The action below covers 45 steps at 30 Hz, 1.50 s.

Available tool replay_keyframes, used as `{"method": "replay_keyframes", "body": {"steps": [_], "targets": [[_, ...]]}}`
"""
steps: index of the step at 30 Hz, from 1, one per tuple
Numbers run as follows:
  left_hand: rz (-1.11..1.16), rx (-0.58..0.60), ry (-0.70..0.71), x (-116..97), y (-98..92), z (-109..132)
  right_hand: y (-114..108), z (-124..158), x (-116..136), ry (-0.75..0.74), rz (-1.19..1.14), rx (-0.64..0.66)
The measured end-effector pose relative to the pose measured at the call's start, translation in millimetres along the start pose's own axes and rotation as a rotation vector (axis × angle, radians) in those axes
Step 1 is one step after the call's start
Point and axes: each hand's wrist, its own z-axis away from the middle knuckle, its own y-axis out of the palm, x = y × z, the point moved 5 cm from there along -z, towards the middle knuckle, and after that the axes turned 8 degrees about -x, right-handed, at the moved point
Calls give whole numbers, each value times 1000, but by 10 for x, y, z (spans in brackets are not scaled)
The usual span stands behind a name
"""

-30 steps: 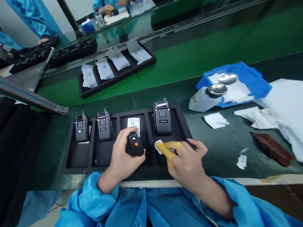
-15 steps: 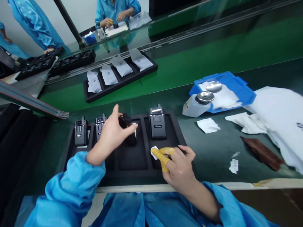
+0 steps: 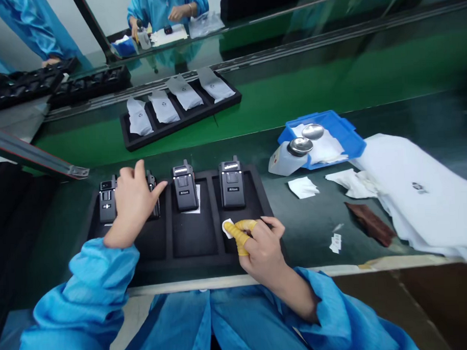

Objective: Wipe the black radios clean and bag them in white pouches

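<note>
My left hand (image 3: 133, 201) is over the second slot of a black divided tray (image 3: 195, 242). Its thumb is spread from its fingers, around a black walkie-talkie (image 3: 153, 194) that it partly covers; no firm grip shows. Another walkie-talkie (image 3: 108, 202) lies left of this hand. To its right are a third radio (image 3: 185, 187), with a white slip (image 3: 194, 199) under it, and a fourth radio (image 3: 232, 185). Yellow finger cots cover fingers of my right hand (image 3: 261, 245), which pinches a small white wipe (image 3: 227, 228) over the tray's right slot.
Behind stands a tray (image 3: 159, 134) of white-pouched items. To the right are a blue bin (image 3: 349, 135), a metal-topped bottle (image 3: 286, 160), crumpled wipes (image 3: 303, 187), a brown scrap (image 3: 371, 224) and white sheets (image 3: 421, 189). A co-worker (image 3: 166, 14) sits beyond the glass.
My left hand has moved left from the third radio to the second. The third radio, tilted before, now lies face up in its slot. My right hand keeps the wipe. The view has shifted.
</note>
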Motion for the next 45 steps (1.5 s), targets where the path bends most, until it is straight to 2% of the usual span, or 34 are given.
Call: {"method": "replay_keyframes", "body": {"steps": [2,4,7,10,15,20,26,30,38,45], "targets": [[15,58,-100,182,103,31,-1,-10,3,2,13,0],[61,120,-177,277,214,51,2,-16,8,-3,23,3],[166,95,-205,316,271,61,8,-9,11,-14,32,8],[345,9,-196,349,201,148,20,-2,-4,-12,39,20],[637,-123,-111,357,-21,528,58,-171,26,17,-33,-6],[816,-114,-32,305,-99,774,192,-601,364,-101,-68,-28],[900,-107,27,341,-83,797,477,-917,875,-323,-120,19],[924,-104,41,366,-82,784,620,-965,1027,-406,-134,38],[945,-95,48,369,-80,758,608,-916,1018,-416,-132,25],[899,-62,27,415,-74,737,638,-978,950,-337,-68,7]]}}
